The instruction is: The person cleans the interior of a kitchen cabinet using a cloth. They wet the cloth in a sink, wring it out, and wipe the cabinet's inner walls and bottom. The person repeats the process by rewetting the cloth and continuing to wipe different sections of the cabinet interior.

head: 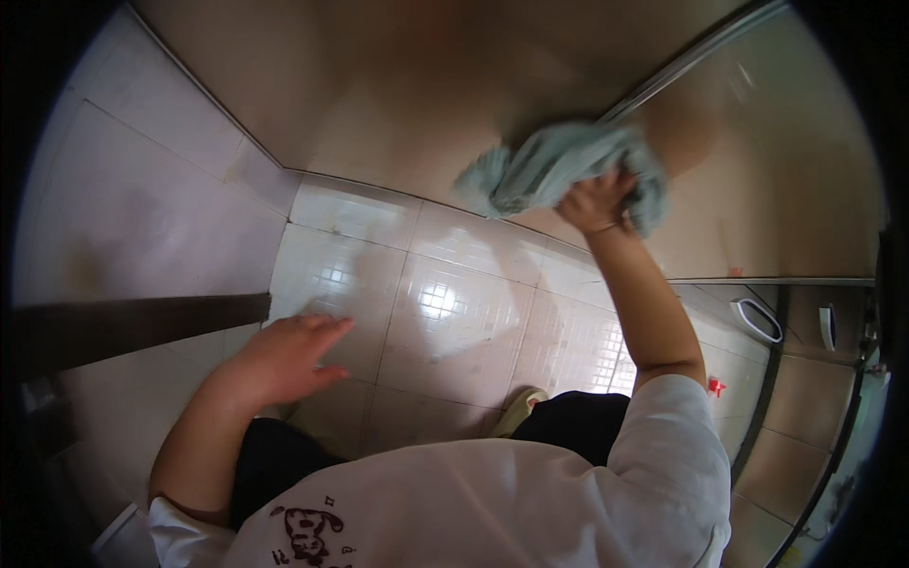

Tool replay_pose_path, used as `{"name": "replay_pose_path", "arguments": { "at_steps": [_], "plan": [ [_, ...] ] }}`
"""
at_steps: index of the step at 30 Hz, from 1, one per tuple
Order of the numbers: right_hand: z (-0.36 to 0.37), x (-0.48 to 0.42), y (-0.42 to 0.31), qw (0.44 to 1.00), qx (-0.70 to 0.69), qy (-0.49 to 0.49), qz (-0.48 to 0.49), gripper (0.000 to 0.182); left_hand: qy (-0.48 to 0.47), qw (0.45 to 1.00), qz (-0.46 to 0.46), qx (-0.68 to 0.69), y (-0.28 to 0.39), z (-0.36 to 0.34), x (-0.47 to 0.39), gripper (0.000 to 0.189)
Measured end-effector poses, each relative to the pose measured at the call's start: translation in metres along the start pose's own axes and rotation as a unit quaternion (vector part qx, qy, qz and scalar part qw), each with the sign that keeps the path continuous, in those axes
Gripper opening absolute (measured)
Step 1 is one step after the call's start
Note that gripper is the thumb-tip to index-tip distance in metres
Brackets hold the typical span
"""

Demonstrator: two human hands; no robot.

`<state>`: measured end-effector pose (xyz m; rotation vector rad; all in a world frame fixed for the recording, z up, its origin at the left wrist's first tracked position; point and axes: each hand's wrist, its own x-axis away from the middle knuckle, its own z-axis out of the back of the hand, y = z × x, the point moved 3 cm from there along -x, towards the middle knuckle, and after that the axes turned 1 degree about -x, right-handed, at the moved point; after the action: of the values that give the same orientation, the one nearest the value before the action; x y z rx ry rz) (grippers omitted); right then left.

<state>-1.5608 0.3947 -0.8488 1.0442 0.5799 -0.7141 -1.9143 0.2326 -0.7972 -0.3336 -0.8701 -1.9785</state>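
My right hand (596, 199) grips a crumpled grey-green cloth (561, 160) and presses it on a glossy beige-brown panel (398, 106). The cloth lies by the lower end of a metal trim strip (682, 67) that parts this panel from a second glossy panel (795, 163) on the right. Part of the cloth hangs left of my fingers, and motion blurs its edges. My left hand (291, 358) is empty above the tiled floor, its thumb apart from the fingers.
Shiny pale floor tiles (454, 312) reflect light below the panels. A tiled wall (156, 184) and a dark projecting bar (142, 330) stand on the left. To the right are a white oval handle (757, 321), a small red object (716, 387) and brown tiles (809, 397). A pale shoe (522, 412) shows below.
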Motion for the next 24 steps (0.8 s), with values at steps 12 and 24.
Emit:
{"name": "replay_pose_path", "arguments": {
  "at_steps": [12, 24],
  "plan": [
    [-0.066, 0.242, -0.056, 0.904, -0.192, -0.327, 0.196, 0.040, -0.049, 0.999, -0.002, -0.005, 0.013, -0.018, 0.008, 0.061],
    [0.154, -0.135, 0.175, 0.995, 0.001, 0.010, -0.094, 0.058, -0.078, 0.995, 0.021, -0.065, -0.008, -0.033, -0.030, 0.066]
  ]
}}
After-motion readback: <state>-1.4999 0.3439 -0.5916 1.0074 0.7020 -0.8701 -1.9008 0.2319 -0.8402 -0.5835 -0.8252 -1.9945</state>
